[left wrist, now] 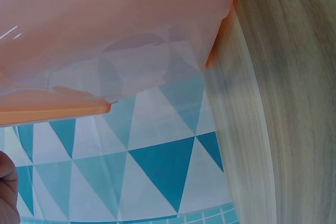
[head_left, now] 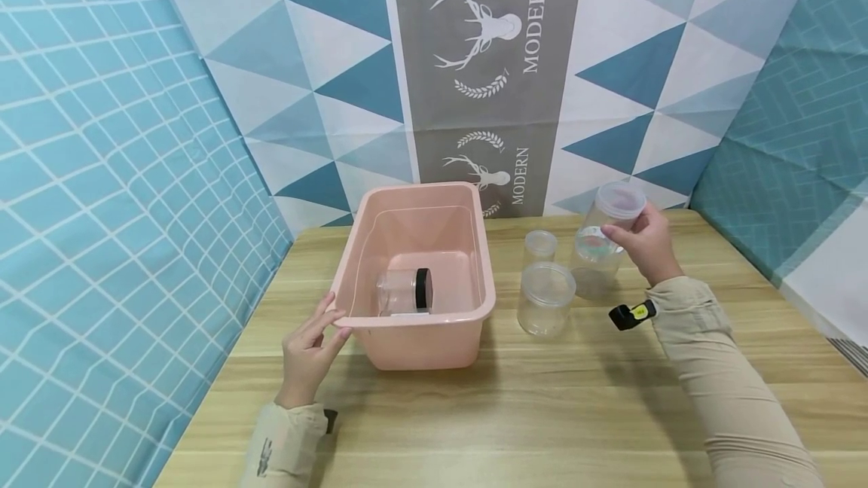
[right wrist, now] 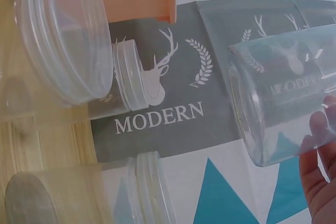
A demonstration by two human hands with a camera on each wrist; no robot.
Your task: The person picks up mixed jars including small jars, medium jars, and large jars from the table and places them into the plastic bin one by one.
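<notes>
Held jar: up off the table, right of the bin, pale lid uppermost. Do we agree?

— We do. Right hand has it, thumb and fingers clasped round the upper part, close to the lid. Right wrist view shows the base apart from the other jars.

— And our note on the other side?

— Left hand grips the bin's rim at the near left corner. So hands well apart, each clamped on its own thing. Left wrist view gives us only a sliver of that hand; for its hold we rely on the head view.

— Count inside the bin?

— One. Black-lidded jar, on its side on the floor of the bin, lid to the right.

— Count outside?

— Three standing. We have the front jar, the small jar just behind it, and the back jar, partly hidden by the held one. Right wrist view lets us log that last as separate.

— How far along do we put the work?

— Partway, nearer the start, we judge. One jar lies in the bin, one is lifted. Left, as we read it: the held jar, not yet set down, and three standing jars that neither hand touches.
</notes>
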